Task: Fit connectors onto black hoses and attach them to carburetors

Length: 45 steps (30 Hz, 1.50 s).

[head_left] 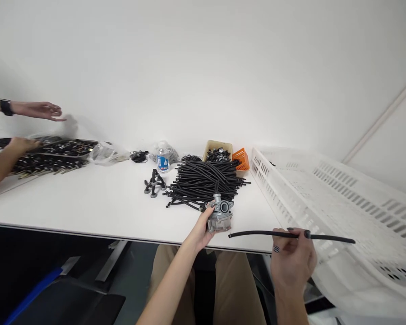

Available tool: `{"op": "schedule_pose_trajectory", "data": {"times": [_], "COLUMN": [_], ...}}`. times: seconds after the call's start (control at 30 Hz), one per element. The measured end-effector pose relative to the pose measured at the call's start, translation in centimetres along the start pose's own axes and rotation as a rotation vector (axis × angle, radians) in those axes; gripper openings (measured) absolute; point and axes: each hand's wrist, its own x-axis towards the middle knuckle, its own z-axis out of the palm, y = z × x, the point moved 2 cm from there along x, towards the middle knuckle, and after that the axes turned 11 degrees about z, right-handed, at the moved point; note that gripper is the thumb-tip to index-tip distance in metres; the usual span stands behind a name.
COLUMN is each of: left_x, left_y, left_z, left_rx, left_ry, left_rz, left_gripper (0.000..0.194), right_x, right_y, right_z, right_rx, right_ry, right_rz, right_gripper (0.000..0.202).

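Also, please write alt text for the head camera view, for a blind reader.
A person's left hand holds a metal part and the right hand a black hose. Beyond, a pile of similar hoses lies on a white table; at far left are two other hands.

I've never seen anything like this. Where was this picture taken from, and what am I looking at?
There is no robot here: a camera on a person's head looks forward and down at two bare hands. The left hand holds a grey metal part; the right hand holds a black hose. On the white table lies a pile of similar hoses, near a plastic bottle, a beige bin and an orange basket. A white crate is at the right. The hands at far left aren't the camera wearer's.
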Motion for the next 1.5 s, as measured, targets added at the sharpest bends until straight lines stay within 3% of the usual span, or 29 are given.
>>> {"op": "schedule_pose_trajectory", "data": {"times": [0.17,0.37,0.47,0.6,0.73,0.87,1.0,1.23,1.5], "left_x": [0.0,0.2,0.2,0.2,0.3,0.4,0.4,0.4,0.6], "left_y": [0.1,-0.1,-0.2,-0.2,-0.3,-0.4,-0.4,-0.5,-0.8], "left_z": [0.0,-0.4,-0.4,-0.4,-0.3,-0.2,-0.1,0.3,0.1], "left_rx": [0.058,0.110,0.106,0.100,0.098,0.106,0.124,0.211,0.220], "left_ry": [-0.015,0.016,0.007,0.001,0.006,-0.016,-0.013,0.004,0.028], "left_rz": [0.025,0.027,0.028,0.048,0.055,0.061,0.079,0.212,0.230], "left_gripper": [0.036,0.039,0.039,0.039,0.041,0.043,0.048,0.070,0.072], "right_x": [-1.1,-1.8,-2.0,-2.3,-2.1,-1.9,-2.3,-2.7,-2.5], "right_y": [0.0,0.1,1.1,3.8,6.1,7.0,6.7,7.1,7.9], "right_z": [0.2,0.0,0.7,2.2,1.8,0.9,1.5,1.4,0.6], "right_rx": [-0.035,-0.080,-0.225,-0.615,-0.716,-0.621,-0.471,-0.527,-0.504], "right_ry": [0.025,-0.003,-0.084,-0.321,-0.343,-0.316,-0.314,-0.353,-0.430], "right_rz": [-0.123,-0.114,-0.077,0.056,0.007,0.051,0.094,0.073,0.049], "right_gripper": [0.024,0.026,0.025,0.026,0.030,0.030,0.029,0.024,0.015]}}
